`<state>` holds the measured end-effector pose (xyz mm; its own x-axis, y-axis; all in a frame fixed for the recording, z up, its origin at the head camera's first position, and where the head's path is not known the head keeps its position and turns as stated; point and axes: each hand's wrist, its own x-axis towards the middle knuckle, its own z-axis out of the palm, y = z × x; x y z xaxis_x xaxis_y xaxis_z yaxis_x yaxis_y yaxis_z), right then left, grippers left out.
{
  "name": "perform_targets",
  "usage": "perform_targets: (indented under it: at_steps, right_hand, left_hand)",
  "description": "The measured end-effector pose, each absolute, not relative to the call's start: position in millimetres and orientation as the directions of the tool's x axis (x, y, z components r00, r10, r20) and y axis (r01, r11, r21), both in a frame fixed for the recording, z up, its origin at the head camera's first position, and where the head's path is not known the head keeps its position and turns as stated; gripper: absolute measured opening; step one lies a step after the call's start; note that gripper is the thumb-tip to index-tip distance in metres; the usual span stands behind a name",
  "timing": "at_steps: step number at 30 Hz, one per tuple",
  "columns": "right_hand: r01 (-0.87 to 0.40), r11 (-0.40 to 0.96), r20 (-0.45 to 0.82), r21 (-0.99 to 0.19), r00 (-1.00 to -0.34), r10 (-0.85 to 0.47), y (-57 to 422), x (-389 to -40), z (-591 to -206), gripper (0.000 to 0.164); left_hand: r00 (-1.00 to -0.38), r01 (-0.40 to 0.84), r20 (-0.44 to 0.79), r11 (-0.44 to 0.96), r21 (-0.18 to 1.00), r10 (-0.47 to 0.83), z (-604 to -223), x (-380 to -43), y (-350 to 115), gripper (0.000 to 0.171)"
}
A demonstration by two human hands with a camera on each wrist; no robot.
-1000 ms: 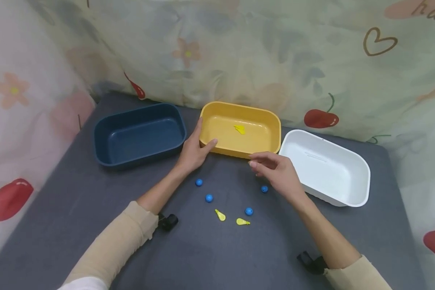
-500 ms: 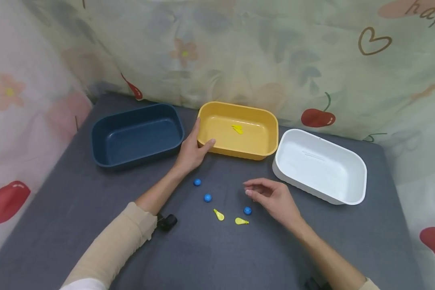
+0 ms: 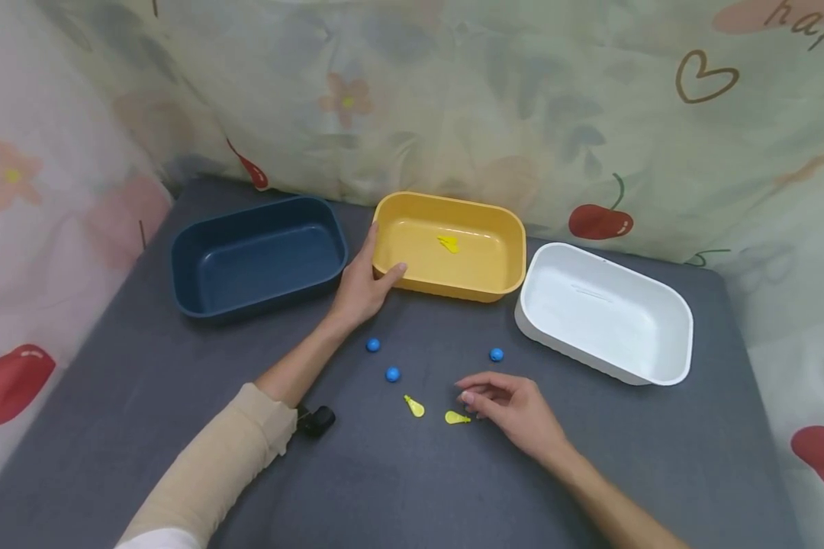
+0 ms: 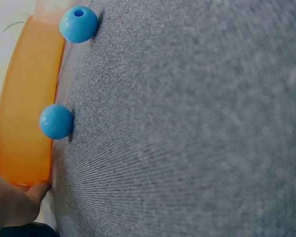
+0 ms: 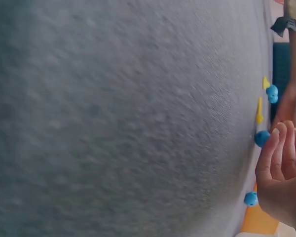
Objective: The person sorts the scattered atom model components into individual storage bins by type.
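My left hand [image 3: 361, 291] holds the left end of the yellow bin [image 3: 419, 276], thumb at the front rim and fingers along the side. Inside that bin lie small yellow pieces [image 3: 449, 244]. My right hand [image 3: 515, 412], fingers loosely bent, hovers low beside a yellow bulb-shaped piece [image 3: 456, 418]. In the right wrist view a blue bead [image 5: 262, 138] shows right at its fingertips; the head view mostly hides that bead behind the fingers. Another yellow bulb-shaped piece [image 3: 415, 406] lies to the left. Blue beads [image 3: 393, 374] with holes rest on the cloth, one bead [image 3: 497, 354] beyond my right hand.
A dark blue bin [image 3: 261, 293] stands at the left and a white bin [image 3: 590, 362] at the right, either side of the yellow one. Grey cloth [image 3: 357, 488] covers the table. A patterned curtain [image 3: 453, 99] hangs behind the bins.
My right hand has moved from the yellow bin's front edge toward me, down to the near bead and yellow piece. The left hand stays on the bin.
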<state>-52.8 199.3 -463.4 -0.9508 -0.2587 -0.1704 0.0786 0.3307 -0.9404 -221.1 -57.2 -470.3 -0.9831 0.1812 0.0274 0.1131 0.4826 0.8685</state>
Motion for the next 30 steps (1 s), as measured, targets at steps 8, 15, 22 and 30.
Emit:
perform_targets:
  at_steps: [8,15,22,30]
  right_hand:
    - [0.084,0.378,-0.195,-0.922,-0.944,-0.266,200.5,-45.5,-471.8,0.016]
    - [0.054,0.406,-0.169,-0.912,-0.952,-0.255,195.7,-41.2,-463.3,0.013]
    - [-0.034,0.454,-0.101,-0.890,-0.957,-0.271,200.1,-41.0,-477.4,0.014]
    - [-0.094,0.543,-0.075,-0.834,-0.957,-0.281,196.2,-41.4,-478.5,0.021]
  left_hand:
    - [-0.982,0.116,0.027,0.489,0.864,0.185,-470.4,-221.2,-57.7,0.086]
    - [-0.982,0.111,0.022,0.480,0.870,0.186,-469.5,-221.4,-57.3,0.085]
    - [-0.983,0.101,0.014,0.486,0.868,0.181,-469.9,-222.0,-56.9,0.086]
    - [-0.984,0.100,0.015,0.488,0.867,0.176,-471.6,-222.8,-56.7,0.086]
